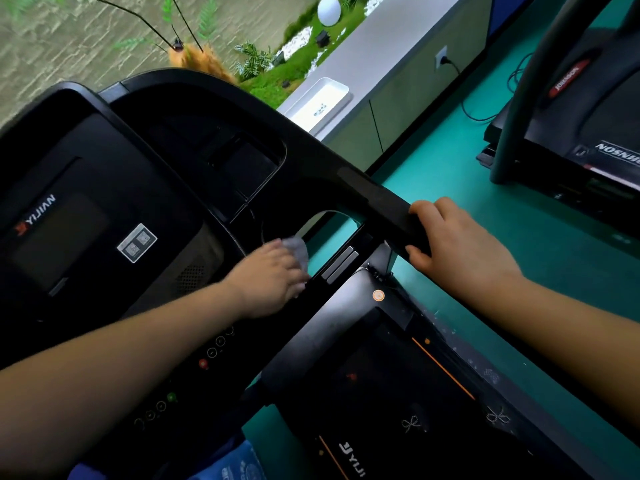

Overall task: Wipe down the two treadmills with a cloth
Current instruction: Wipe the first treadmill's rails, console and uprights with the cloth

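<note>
Where the left hand [273, 273] holds it, the pale grey cloth [300, 249] bunches.

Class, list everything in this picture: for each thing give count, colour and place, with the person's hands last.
black treadmill with a dark console screen: one, black, nearest, filling left and centre
second black treadmill with a red label: one, black, upper right
crumpled grey cloth: one, grey, at the near console's right edge
black padded handrail: one, black, near treadmill's right side
white rectangular tray: one, white, on the grey ledge
white globe lamp: one, white, top centre
white wall socket: one, white, upper right, black plug in it
teal floor: one, teal, under both treadmills
left hand: one, holds the cloth
right hand: one, grips the handrail
</note>
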A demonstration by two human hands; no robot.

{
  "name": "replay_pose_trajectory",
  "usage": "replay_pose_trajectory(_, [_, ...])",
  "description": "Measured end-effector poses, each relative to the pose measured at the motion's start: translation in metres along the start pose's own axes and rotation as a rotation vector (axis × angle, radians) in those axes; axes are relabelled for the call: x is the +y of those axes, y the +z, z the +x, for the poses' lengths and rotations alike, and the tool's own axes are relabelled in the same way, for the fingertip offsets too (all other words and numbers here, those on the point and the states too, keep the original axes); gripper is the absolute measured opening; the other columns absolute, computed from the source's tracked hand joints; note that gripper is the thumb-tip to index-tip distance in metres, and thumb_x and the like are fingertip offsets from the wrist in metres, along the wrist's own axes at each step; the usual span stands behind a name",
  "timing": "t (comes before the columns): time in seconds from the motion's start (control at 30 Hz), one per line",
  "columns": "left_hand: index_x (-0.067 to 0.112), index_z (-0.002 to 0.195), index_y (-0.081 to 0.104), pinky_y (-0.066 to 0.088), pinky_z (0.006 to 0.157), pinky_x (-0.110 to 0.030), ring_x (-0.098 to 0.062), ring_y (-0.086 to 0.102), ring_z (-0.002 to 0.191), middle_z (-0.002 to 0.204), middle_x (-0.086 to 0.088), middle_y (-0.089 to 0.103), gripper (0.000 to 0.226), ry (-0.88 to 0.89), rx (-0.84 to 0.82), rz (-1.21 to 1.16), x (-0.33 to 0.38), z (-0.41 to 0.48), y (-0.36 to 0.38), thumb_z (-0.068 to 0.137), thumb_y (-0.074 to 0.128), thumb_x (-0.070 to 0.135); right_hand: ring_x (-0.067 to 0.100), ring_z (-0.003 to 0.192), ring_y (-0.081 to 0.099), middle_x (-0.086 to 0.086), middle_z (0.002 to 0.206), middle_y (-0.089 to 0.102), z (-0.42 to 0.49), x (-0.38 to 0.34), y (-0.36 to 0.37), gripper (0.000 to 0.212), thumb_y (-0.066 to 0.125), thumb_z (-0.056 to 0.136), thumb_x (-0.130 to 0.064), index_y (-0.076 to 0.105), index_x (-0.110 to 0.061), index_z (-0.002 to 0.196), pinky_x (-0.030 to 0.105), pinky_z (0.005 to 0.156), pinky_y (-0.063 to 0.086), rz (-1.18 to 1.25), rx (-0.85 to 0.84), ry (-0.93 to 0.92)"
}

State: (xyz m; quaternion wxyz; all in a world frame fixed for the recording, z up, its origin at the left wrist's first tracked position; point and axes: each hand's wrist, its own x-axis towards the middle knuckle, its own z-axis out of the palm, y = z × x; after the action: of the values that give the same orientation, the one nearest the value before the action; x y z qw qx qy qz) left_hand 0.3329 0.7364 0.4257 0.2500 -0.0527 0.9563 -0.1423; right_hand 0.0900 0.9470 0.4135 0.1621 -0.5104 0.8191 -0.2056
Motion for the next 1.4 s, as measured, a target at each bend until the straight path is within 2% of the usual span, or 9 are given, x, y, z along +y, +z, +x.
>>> replay_pose_trajectory(0.1, [0.036, 0.127, 0.058, 0.008, 0.116, -0.035, -0.016, 0.047, 0.128, 0.123, 0.010, 0.060, 0.064, 0.032, -0.053, -0.043, -0.006, -0.003, -0.002, 0.090, 0.011, 0.055, 0.031, 0.098, 0.050, 0.005, 0.105, 0.043, 0.000, 0.000, 0.000, 0.044, 0.058, 0.085, -0.038, 0.038, -0.022, 0.120, 0.046, 0.077, 0.051, -0.004, 0.001, -0.008])
replay_pose_trajectory(0.3, [0.026, 0.115, 0.069, 0.009, 0.116, -0.040, -0.021, 0.053, 0.126, 0.123, 0.004, 0.066, 0.041, 0.398, 0.008, 0.331, -0.085, 0.027, -0.039, 0.091, 0.039, 0.038, 0.030, 0.097, 0.051, 0.004, 0.106, 0.043, 0.001, 0.000, 0.001, 0.044, 0.058, 0.086, -0.040, 0.037, -0.024, 0.122, 0.043, 0.074, 0.050, -0.016, -0.004, 0.005])
replay_pose_trajectory(0.5, [0.019, 0.123, 0.064, 0.007, 0.119, -0.040, -0.019, 0.047, 0.130, 0.129, 0.000, 0.062, 0.045, 0.683, 0.070, 0.537, -0.093, 0.092, -0.083, 0.095, 0.028, 0.022, 0.030, 0.098, 0.052, 0.004, 0.106, 0.044, 0.001, -0.001, 0.001, 0.045, 0.059, 0.084, -0.040, 0.038, -0.025, 0.121, 0.042, 0.076, 0.050, -0.021, 0.005, 0.012])
replay_pose_trajectory(0.73, [0.019, 0.122, 0.064, 0.021, 0.113, -0.041, -0.027, 0.053, 0.124, 0.124, -0.005, 0.063, 0.045, 0.257, 0.152, 0.317, -0.080, 0.027, -0.042, 0.087, 0.036, 0.029, 0.030, 0.097, 0.052, 0.004, 0.106, 0.044, 0.000, -0.001, 0.002, 0.046, 0.060, 0.083, -0.040, 0.038, -0.026, 0.121, 0.044, 0.077, 0.051, -0.012, 0.005, 0.011])
replay_pose_trajectory(0.87, [0.015, 0.101, 0.066, 0.049, 0.082, -0.040, -0.030, 0.060, 0.096, 0.096, -0.006, 0.066, 0.040, 0.014, 0.096, 0.102, -0.032, -0.005, -0.024, 0.081, 0.033, 0.023, 0.030, 0.097, 0.052, 0.004, 0.107, 0.044, -0.001, -0.003, 0.000, 0.045, 0.059, 0.084, -0.041, 0.038, -0.026, 0.121, 0.044, 0.075, 0.051, -0.015, 0.015, 0.015])
replay_pose_trajectory(0.93, [0.013, 0.111, 0.063, 0.051, 0.084, -0.043, -0.031, 0.056, 0.106, 0.107, -0.008, 0.064, 0.047, -0.151, 0.094, -0.072, -0.007, -0.011, -0.022, 0.081, 0.028, 0.026, 0.030, 0.098, 0.052, 0.003, 0.108, 0.044, -0.002, -0.004, 0.000, 0.044, 0.059, 0.085, -0.041, 0.038, -0.027, 0.122, 0.043, 0.075, 0.051, -0.015, 0.011, 0.021])
replay_pose_trajectory(1.03, [0.019, 0.134, 0.046, 0.042, 0.099, -0.039, -0.024, 0.039, 0.128, 0.133, -0.004, 0.049, 0.045, -0.559, 0.094, -0.420, 0.051, -0.005, -0.022, 0.089, 0.046, 0.019, 0.029, 0.101, 0.052, 0.003, 0.110, 0.044, -0.002, -0.003, 0.000, 0.046, 0.060, 0.085, -0.040, 0.038, -0.028, 0.123, 0.044, 0.078, 0.051, 0.000, 0.004, 0.028])
replay_pose_trajectory(1.23, [0.014, 0.140, 0.035, 0.032, 0.100, -0.035, -0.026, 0.042, 0.124, 0.134, -0.007, 0.047, 0.043, -0.835, 0.213, -0.664, 0.103, 0.045, -0.004, 0.098, 0.040, 0.025, 0.028, 0.101, 0.051, 0.003, 0.110, 0.044, -0.001, -0.004, 0.001, 0.045, 0.061, 0.084, -0.039, 0.037, -0.028, 0.121, 0.043, 0.077, 0.051, 0.006, 0.006, 0.027])
replay_pose_trajectory(1.4, [0.011, 0.136, 0.038, 0.034, 0.094, -0.037, -0.032, 0.042, 0.118, 0.130, -0.011, 0.046, 0.040, -0.786, 0.336, -0.837, 0.100, 0.103, -0.028, 0.097, 0.046, 0.019, 0.030, 0.097, 0.052, 0.003, 0.108, 0.043, -0.001, -0.005, 0.001, 0.044, 0.062, 0.084, -0.038, 0.039, -0.027, 0.120, 0.042, 0.072, 0.051, -0.015, 0.018, 0.039])
